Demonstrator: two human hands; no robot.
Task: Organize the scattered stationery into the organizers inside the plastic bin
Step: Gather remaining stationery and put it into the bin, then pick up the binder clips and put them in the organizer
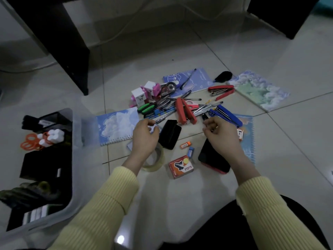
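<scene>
1. The left hand (144, 137), at centre frame, curls its fingers round a small pale item (153, 128) too blurred to name. A tape roll (156, 160) is half hidden behind its wrist.
2. The right hand (222, 135) is curled just below a blue stapler (228, 114). Whether it grasps anything cannot be told.
3. The scattered stationery (162, 109) (pens, staplers, notebooks) lies mid frame, above both hands.
4. The plastic bin (77, 130), at lower left, is cut off by the frame edge. Its black organizers (45, 165) are dim, and orange scissors (29, 143) show inside.
5. Everything sits on pale glossy floor tiles (297, 141). A dark furniture leg (59, 42) stands at upper left, with a white cable (126, 27) behind it.
</scene>
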